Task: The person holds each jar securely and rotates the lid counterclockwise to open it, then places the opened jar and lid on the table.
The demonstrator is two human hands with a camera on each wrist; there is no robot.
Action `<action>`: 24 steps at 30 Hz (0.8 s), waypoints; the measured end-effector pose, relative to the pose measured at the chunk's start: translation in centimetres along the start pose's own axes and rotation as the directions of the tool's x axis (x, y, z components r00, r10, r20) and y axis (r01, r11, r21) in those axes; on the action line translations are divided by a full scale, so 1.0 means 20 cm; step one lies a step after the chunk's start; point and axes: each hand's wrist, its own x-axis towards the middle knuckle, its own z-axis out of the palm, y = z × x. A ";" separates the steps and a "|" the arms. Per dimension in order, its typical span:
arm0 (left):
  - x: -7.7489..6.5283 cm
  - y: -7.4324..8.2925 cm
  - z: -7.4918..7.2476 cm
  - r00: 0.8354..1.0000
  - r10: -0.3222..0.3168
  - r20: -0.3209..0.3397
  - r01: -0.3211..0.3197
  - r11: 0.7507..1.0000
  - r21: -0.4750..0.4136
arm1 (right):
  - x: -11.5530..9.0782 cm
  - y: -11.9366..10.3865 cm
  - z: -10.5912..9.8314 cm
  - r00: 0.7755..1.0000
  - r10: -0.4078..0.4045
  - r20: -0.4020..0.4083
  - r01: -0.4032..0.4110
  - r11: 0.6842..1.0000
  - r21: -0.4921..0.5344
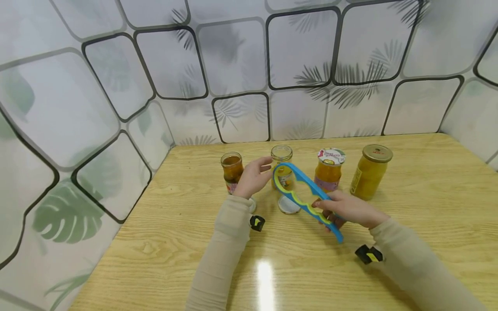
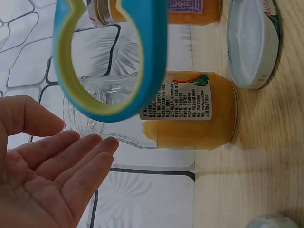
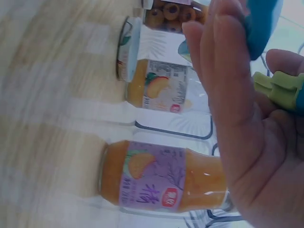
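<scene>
A blue jar opener (image 1: 297,172) with yellow-green scalloped inner edges is gripped near its handle ends by my right hand (image 1: 346,209). Its rounded end stands in front of an uncapped glass jar (image 2: 185,128) of yellow fruit. My left hand (image 1: 253,177) holds nothing; its fingers are loosely bent close to that jar's mouth, and I cannot tell whether they touch it. Beside the left hand is another uncapped jar (image 1: 232,169) with dark contents. A capped jar of orange fruit (image 3: 154,178) with a purple label stands behind the right hand.
A tall capped jar (image 1: 369,175) of yellow contents stands at the right end of the row. One loose lid (image 1: 288,205) lies before the uncapped yellow-fruit jar, another lid (image 1: 253,205) by my left wrist. Patterned walls (image 1: 241,56) border the wooden table (image 1: 175,242).
</scene>
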 end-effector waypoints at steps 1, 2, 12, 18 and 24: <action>0.00 0.00 0.00 1.000 0.001 -0.001 -0.001 1.000 0.002 | -0.01 -0.01 0.00 1.000 0.000 -0.015 0.000 1.000 -0.012; 0.00 0.00 0.00 1.000 0.002 0.000 -0.002 1.000 0.004 | -0.01 -0.01 0.00 0.999 -0.001 -0.033 0.000 1.000 -0.031; 0.00 0.00 0.00 1.000 0.007 -0.005 -0.007 1.000 0.012 | -0.05 -0.05 -0.04 0.985 -0.106 -0.132 0.097 0.993 -0.073; 0.00 0.01 0.00 1.000 0.000 -0.002 0.000 1.000 0.011 | -0.08 -0.07 -0.08 0.957 -0.159 -0.245 0.137 0.985 -0.105; 0.00 0.01 0.00 1.000 -0.016 0.004 0.016 1.000 0.010 | -0.11 -0.08 -0.10 0.904 -0.198 -0.378 0.132 0.972 -0.194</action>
